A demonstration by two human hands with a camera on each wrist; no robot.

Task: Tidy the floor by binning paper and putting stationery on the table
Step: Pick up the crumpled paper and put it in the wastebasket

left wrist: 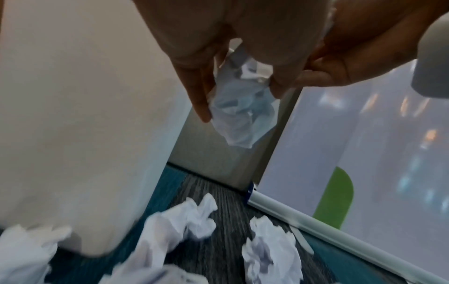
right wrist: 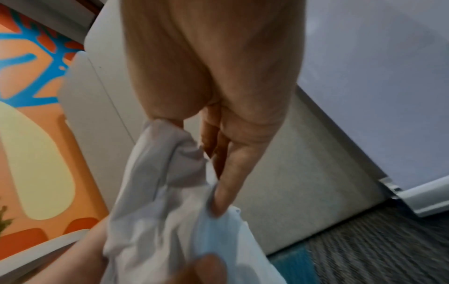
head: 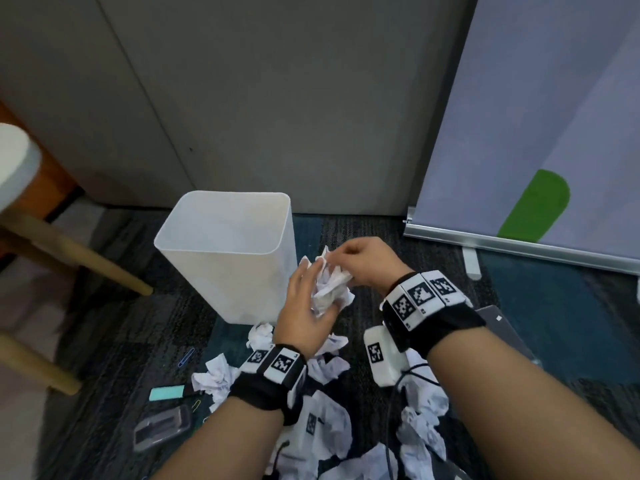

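Fingers (head: 304,289) of the left hand (head: 304,317) lay almost straight under and beside a crumpled white paper ball (head: 330,285), cupping it from the left. Curled right-hand fingers (right wrist: 226,194) pinched the top of the same ball, right hand (head: 367,263) above and to the right. Held up off the floor, just beside the right wall of the tall white plastic bin (head: 225,216), not yet over its open top.

Looked like the paper step, mid-way: ball lifted, not yet dropped. Next move probably called for shifting both hands left, over the bin's rim, then letting go. Ball loose and bulky, so might catch on the rim.

Plenty left on the dark carpet floor (head: 114,341): more crumpled white paper scraps (head: 216,375) near the wrists, plus stationery: a blue paper clip (head: 186,356), a small teal sticky-note pad (head: 167,393) and a clear plastic box (head: 162,427).

No brand or words readable anywhere. Only black-and-white square code marks on the wrist bands (head: 420,296).
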